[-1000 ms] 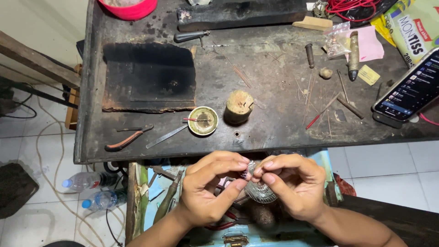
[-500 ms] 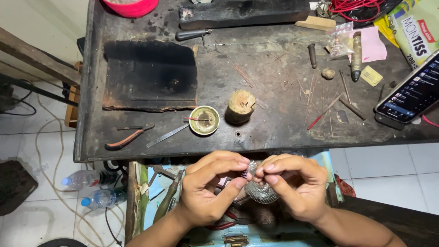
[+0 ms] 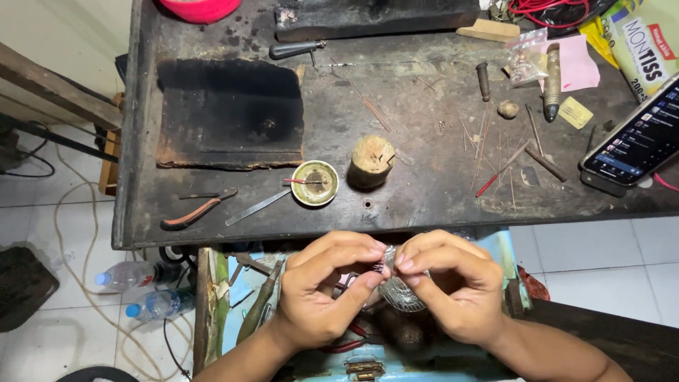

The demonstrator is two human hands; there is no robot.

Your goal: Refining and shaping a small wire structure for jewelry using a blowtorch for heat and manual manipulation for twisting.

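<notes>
Dark workbench (image 3: 424, 191) with pliers (image 3: 194, 211), phone (image 3: 636, 145)

silver mesh piece (image 3: 402, 296): mostly hidden behind fingers (image 3: 417, 262) | red bowl (image 3: 201, 8): cut off at desk's far edge | phone (image 3: 636, 145): cropped right

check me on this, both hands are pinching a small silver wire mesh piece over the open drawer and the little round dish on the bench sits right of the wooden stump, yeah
One slip: the head view shows the round dish left of the wooden stump, not right. The rest holds: the left hand and right hand pinch the silver wire mesh piece over the open drawer.
</notes>
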